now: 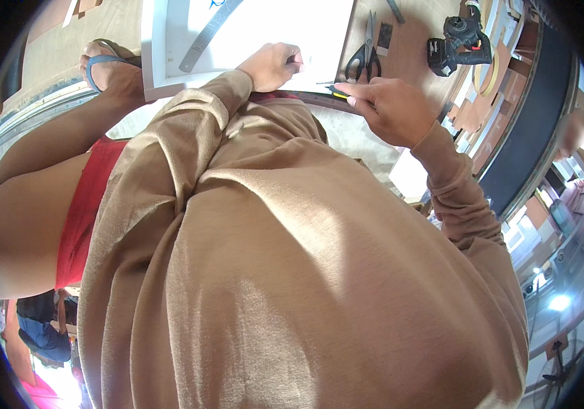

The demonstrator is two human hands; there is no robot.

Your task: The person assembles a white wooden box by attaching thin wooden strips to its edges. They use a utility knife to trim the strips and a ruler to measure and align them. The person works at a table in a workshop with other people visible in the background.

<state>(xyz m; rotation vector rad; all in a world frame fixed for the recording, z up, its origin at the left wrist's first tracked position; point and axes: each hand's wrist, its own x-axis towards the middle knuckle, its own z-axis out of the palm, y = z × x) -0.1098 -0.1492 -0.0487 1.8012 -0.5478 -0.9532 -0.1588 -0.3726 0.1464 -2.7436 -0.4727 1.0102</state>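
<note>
My left hand (273, 67) rests at the near edge of a bright white panel (264, 27). Its fingers are curled together, and whatever they may pinch is too washed out to make out. My right hand (394, 109) is closed around a slim yellow-and-black utility knife (338, 92), the index finger stretched along it toward the panel's near right corner. A steel ruler (210, 37) lies slanted on the panel, left of my left hand. Just beyond my right hand, black-handled scissors (363, 61) lie on the wooden surface, blades pointing away.
Right of the scissors are a small dark flat piece (385, 39) and a black cordless power tool (459, 44). Wood strips and a tape roll (488, 75) lie farther right. My sandalled foot (108, 68) is left of the panel's white frame (155, 54). Another person (45, 327) shows at lower left.
</note>
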